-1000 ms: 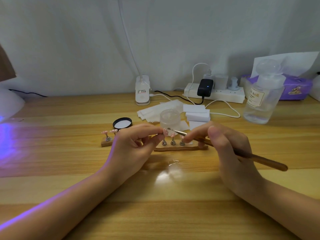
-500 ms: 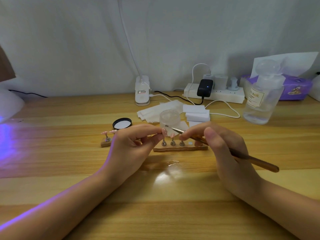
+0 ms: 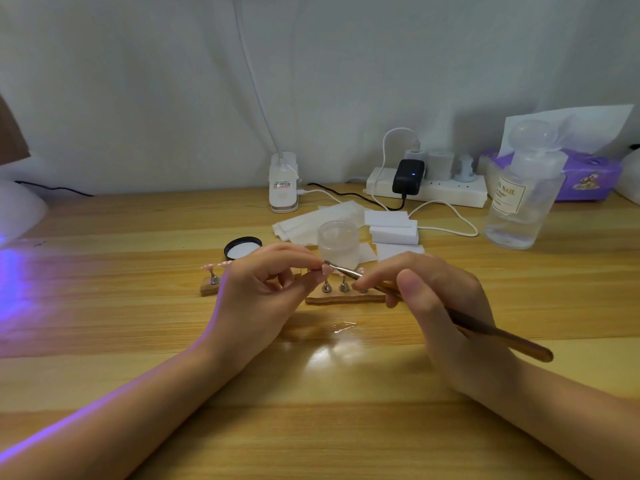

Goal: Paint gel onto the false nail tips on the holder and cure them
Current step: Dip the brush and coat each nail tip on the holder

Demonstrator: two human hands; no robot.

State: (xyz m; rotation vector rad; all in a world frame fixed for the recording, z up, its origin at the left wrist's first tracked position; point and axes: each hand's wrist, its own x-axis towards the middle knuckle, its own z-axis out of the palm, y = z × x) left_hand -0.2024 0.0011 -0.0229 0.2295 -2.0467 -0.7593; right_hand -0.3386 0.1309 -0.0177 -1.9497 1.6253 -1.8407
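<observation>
A wooden nail holder (image 3: pixel 341 298) lies mid-table with metal pegs carrying pink nail tips; my hands hide its middle and part of its right end. My left hand (image 3: pixel 258 292) pinches one pink nail tip (image 3: pixel 326 270) between thumb and forefinger. My right hand (image 3: pixel 440 299) grips a wooden-handled gel brush (image 3: pixel 498 336), whose metal tip touches that nail. The holder's left end (image 3: pixel 210 285) carries another pink tip (image 3: pixel 209 268). An open frosted gel jar (image 3: pixel 338 242) stands just behind the holder, its black lid (image 3: pixel 242 247) lying to the left.
Purple light from a white curing lamp (image 3: pixel 17 213) at the far left edge falls across the table. White wipes (image 3: pixel 311 220) and foam blocks (image 3: pixel 393 226) lie behind the jar. A power strip (image 3: pixel 446 194), clear liquid bottle (image 3: pixel 519 202) and purple tissue pack (image 3: pixel 585 178) stand at the back right.
The brush tip has slid left along the pinched nail tip, toward my left fingertips. The left hand has stayed where it was.
</observation>
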